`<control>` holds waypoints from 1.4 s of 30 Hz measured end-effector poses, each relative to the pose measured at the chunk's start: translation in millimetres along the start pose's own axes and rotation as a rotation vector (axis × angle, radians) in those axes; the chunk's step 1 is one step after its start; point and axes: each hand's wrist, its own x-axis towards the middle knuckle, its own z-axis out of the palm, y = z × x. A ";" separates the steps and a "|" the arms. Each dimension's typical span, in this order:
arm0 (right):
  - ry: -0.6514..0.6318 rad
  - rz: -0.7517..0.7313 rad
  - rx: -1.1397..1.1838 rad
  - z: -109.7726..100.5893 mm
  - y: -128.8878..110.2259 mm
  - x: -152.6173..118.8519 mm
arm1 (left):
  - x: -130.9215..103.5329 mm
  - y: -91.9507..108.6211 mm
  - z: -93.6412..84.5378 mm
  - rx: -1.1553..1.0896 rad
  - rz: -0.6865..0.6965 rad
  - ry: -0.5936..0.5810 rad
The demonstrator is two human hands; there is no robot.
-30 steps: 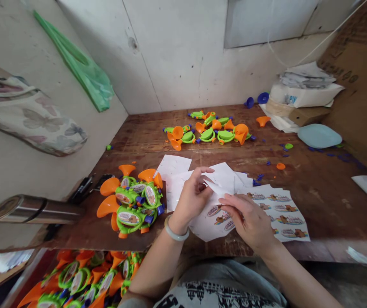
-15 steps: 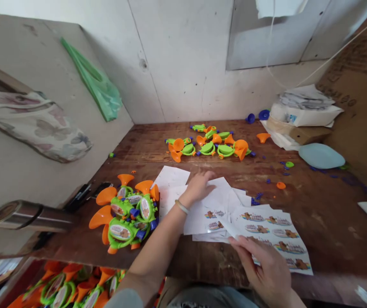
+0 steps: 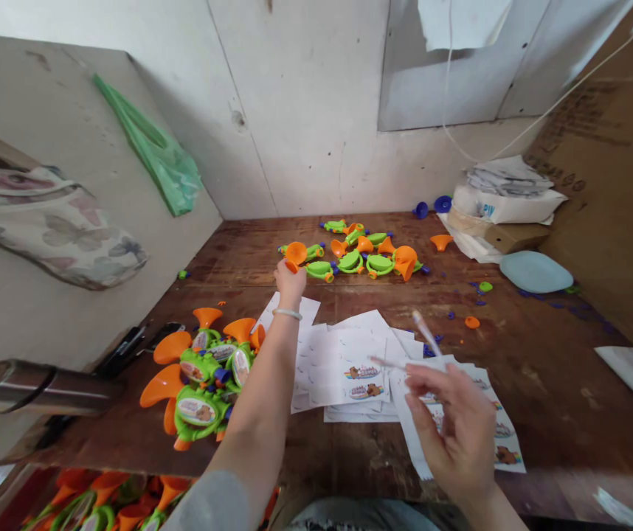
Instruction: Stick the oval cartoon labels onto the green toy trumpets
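Observation:
My left hand [image 3: 290, 282] reaches to the far row of green and orange toys, its fingers closed on the orange horn [image 3: 296, 254] of the leftmost one. My right hand [image 3: 452, 420] is raised over the sticker sheets [image 3: 507, 435], thumb and forefinger pinched on a thin, blurred item that I cannot make out. White sheets [image 3: 316, 365] lie overlapped in the middle, one with two bear stickers [image 3: 365, 372] on it. Unstickered green toys [image 3: 350, 262] stand behind. At the left is a pile of toys with oval bear stickers [image 3: 198, 411].
A steel flask [image 3: 34, 387] lies at the left edge. More toys [image 3: 106, 498] fill a container below. Loose blue and orange parts [image 3: 472, 322], a light blue plate [image 3: 536, 271] and stacked papers [image 3: 507, 181] are at the right.
My left hand has moved from the white sheets forward and left to the toy row. My right hand has lifted a little, and a blurred pen-like item now shows above the sheets.

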 end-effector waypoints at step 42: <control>0.064 0.206 0.306 7.5 -38.7 14.5 | -267.6 2.9 -70.8 -1.234 -0.029 -0.725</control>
